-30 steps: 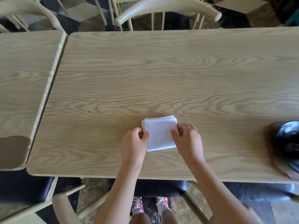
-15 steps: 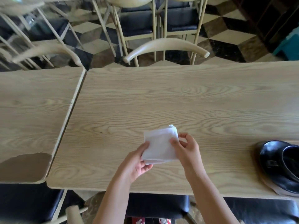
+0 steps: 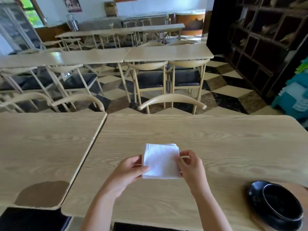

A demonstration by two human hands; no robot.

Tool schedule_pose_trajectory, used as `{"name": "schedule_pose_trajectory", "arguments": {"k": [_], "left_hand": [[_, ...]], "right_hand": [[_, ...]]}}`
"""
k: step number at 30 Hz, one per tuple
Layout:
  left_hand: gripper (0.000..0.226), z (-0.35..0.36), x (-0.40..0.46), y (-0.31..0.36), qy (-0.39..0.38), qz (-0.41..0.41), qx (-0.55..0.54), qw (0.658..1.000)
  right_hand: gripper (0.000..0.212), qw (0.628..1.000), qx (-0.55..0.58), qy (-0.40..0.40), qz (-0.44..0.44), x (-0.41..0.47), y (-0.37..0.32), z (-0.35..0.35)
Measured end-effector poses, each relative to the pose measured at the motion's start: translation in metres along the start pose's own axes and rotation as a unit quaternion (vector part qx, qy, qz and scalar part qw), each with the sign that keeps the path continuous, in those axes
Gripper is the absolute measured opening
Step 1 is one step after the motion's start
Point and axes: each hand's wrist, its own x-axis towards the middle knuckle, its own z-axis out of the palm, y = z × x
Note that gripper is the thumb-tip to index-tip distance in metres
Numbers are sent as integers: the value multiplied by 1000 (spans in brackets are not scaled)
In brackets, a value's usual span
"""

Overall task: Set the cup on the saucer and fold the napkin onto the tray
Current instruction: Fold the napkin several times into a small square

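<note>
A folded white napkin (image 3: 160,160) is held just above the wooden table, square and several layers thick. My left hand (image 3: 129,171) pinches its lower left edge. My right hand (image 3: 190,165) pinches its right edge between thumb and fingers. At the bottom right a black cup (image 3: 281,200) sits on a black saucer (image 3: 255,195). Both rest on a wooden tray (image 3: 300,190) that the frame edge cuts off.
The wooden table (image 3: 200,139) meets a second table (image 3: 46,139) on the left, with a narrow gap between them. That table has a worn brown patch (image 3: 41,193) near its corner. A chair back (image 3: 171,100) stands across the table. More tables and chairs fill the room behind.
Both hands lifted the napkin off the table and now hold it by its edges. The camera tilted up, bringing the room, cup and saucer further into view.
</note>
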Motion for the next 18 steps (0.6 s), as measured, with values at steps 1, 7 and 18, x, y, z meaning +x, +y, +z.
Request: {"name": "schedule_pose_trajectory", "arguments": {"k": [1,7,18], "left_hand": [[50,-1,-7,5,-18,4,16,1000],[66,14,-32,27,59,103,17,993],[60,38,-110,14,53,212,90,972]], "right_hand": [[7,1000,-8,-1,-9,-3,-6,-3],[7,999,28,-18,-18,-27,-36,-24],[3,995,72,-28,-61,-118,-56,-46]]}}
